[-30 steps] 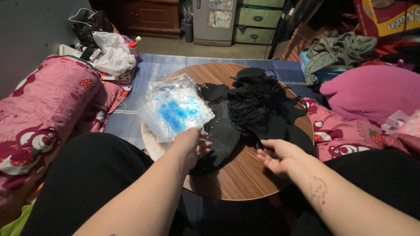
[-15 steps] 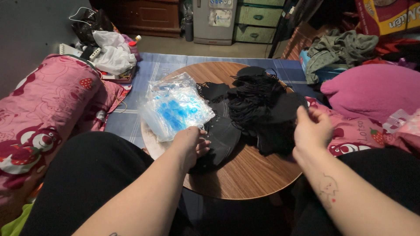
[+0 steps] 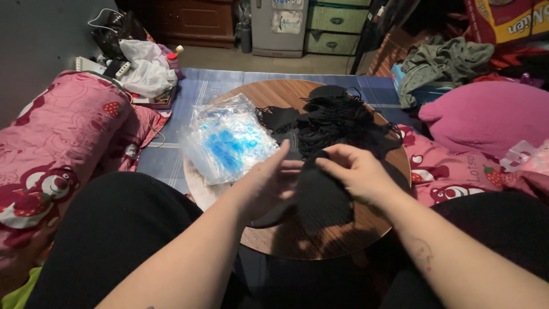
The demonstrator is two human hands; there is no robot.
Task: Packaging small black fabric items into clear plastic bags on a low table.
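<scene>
On a round wooden table (image 3: 274, 94) lies a heap of black face masks (image 3: 337, 117) with thin ear loops. To its left sits a pile of clear plastic bags with blue print (image 3: 231, 143). My left hand (image 3: 269, 183) and my right hand (image 3: 351, 171) meet over the near part of the table, both gripping one black mask (image 3: 320, 197) that hangs between them. My forearms reach in from the bottom edge.
A pink printed blanket (image 3: 63, 137) lies at the left, a pink pillow (image 3: 486, 114) at the right. A blue striped mat (image 3: 206, 86) covers the floor. White bags, a bottle and drawers stand at the back. My black-clad legs flank the table.
My right hand has come from the table's right edge to the middle and taken hold of a black mask, meeting my left hand, which lifted slightly.
</scene>
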